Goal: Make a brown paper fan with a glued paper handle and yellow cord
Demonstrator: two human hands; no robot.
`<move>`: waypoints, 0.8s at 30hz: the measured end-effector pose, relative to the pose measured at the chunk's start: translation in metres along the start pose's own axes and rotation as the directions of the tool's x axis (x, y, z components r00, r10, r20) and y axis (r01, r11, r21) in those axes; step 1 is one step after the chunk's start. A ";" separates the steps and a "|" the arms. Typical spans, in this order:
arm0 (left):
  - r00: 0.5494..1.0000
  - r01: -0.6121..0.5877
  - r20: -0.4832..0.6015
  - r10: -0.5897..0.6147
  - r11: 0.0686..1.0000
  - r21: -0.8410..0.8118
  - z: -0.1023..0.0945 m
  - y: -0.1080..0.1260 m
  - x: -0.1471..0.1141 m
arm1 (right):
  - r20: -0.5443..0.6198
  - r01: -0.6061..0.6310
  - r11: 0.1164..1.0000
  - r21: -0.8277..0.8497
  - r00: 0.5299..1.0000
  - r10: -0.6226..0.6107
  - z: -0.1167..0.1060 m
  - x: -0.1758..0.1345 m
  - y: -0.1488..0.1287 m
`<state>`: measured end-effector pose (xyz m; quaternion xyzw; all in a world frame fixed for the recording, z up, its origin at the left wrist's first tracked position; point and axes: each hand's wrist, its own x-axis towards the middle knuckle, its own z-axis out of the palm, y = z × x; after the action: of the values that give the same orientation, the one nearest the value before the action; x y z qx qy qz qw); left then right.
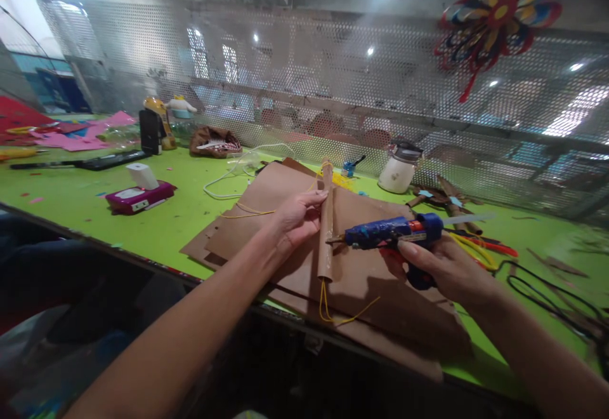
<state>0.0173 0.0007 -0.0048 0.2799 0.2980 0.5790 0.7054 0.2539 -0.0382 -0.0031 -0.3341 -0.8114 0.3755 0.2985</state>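
Observation:
Between the thumb and fingers of my left hand is a brown cardboard tube, held roughly upright in the picture. Yellow string loops out of its lower end, and more yellow string wraps its top. My right hand is closed around a blue hot glue gun, with a clear glue stick jutting from its back. The gun's nozzle points left and meets the tube's side, where a shiny streak of glue shows. Beneath both hands lie stacked brown cardboard sheets.
A magenta power strip with a white plug sits left on the green table. Behind stand a dark phone and a white jar. Red-handled scissors and a black cable lie right. A perforated metal screen rises behind.

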 end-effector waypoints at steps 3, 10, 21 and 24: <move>1.000 0.006 -0.017 -0.006 1.000 -0.005 0.000 0.003 -0.001 | 0.031 -0.016 0.998 0.053 0.999 0.014 0.002 -0.002 -0.002; 0.999 0.007 -0.041 -0.009 0.999 -0.041 0.001 0.003 -0.002 | 0.012 -0.034 0.993 0.111 0.999 0.033 0.003 -0.004 -0.004; 0.998 0.018 -0.063 -0.022 0.998 -0.059 0.001 0.006 -0.001 | 0.078 -0.093 0.988 0.123 0.993 0.084 0.003 -0.004 -0.004; 0.999 0.014 -0.045 -0.016 0.999 -0.052 0.000 0.004 -0.001 | 0.067 -0.078 0.990 0.119 0.995 0.070 0.005 -0.002 -0.007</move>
<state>0.0146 0.0006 -0.0014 0.2462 0.3009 0.5873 0.7099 0.2486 -0.0452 -0.0006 -0.3331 -0.7829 0.4454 0.2787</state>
